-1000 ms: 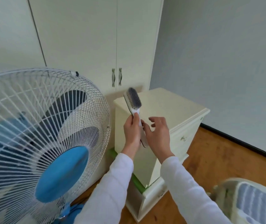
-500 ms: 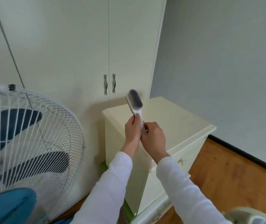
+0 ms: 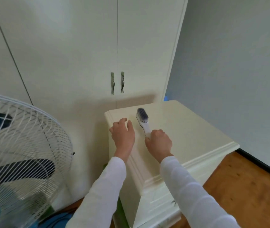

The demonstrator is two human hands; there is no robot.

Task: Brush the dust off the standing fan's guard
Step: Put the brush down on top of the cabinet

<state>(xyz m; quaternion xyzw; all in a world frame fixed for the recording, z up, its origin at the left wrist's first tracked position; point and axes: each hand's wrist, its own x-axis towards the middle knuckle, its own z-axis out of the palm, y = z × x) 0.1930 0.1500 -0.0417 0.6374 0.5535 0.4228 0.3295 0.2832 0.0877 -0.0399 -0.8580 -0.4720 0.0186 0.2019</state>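
My R hand point(image 3: 159, 143) gripped the brush point(image 3: 142, 118) by its handle, fingers curled round it, over the nightstand point(image 3: 196, 129) top. Long axis ran away from me, bristle head at far end, leaning left. L hand point(image 3: 122, 134) held nothing, fingers loosely bent. Fan guard point(image 3: 24, 145) stood well to the left.

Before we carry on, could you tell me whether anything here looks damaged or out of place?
Nothing stands out: the right hand holds the brush over the cabinet, and the fan guard looks unbent where visible.
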